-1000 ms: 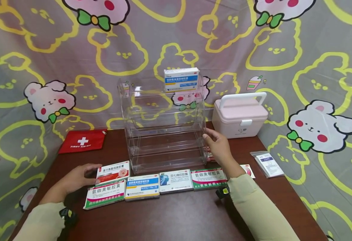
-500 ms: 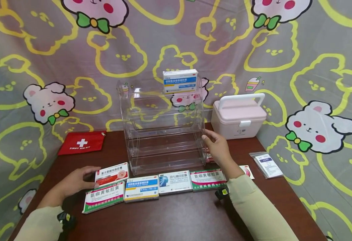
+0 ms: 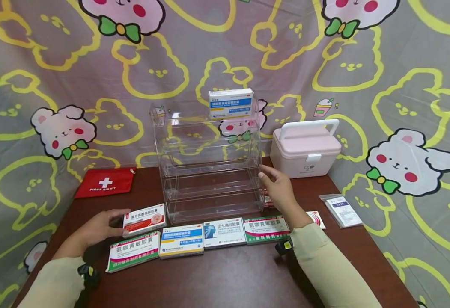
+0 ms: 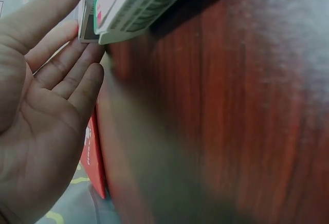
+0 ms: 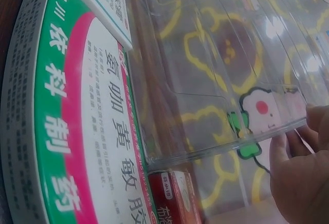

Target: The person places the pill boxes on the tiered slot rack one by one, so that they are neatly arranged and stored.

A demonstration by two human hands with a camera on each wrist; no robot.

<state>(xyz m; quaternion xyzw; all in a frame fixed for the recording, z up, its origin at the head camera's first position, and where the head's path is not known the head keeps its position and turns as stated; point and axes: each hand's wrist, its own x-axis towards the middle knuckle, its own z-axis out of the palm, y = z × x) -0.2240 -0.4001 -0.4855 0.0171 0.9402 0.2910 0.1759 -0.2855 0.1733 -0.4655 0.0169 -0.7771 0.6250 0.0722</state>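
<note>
At the left end of the row of boxes, my left hand (image 3: 100,229) pinches a white-and-red medicine box (image 3: 144,219) by its left end, thumb in front and fingers behind. This box sits just behind and above a green-and-white medicine box (image 3: 133,251). My right hand (image 3: 280,188) grips the right side edge of a clear acrylic display rack (image 3: 213,210); in the right wrist view the thumb and fingers meet at the rack's edge (image 5: 241,143). One blue-and-white medicine box (image 3: 230,104) stands on the rack's top tier, at the right.
Along the rack's front lie a blue-and-yellow box (image 3: 181,241), a white box (image 3: 225,233) and another green box (image 3: 266,229). A red first aid pouch (image 3: 105,183) lies back left. A pink lidded case (image 3: 305,149) and a bagged packet (image 3: 341,210) are at right.
The white-and-red box has shifted slightly up and away from the green box in front, moving with my left hand. My right hand stays at the rack's edge.
</note>
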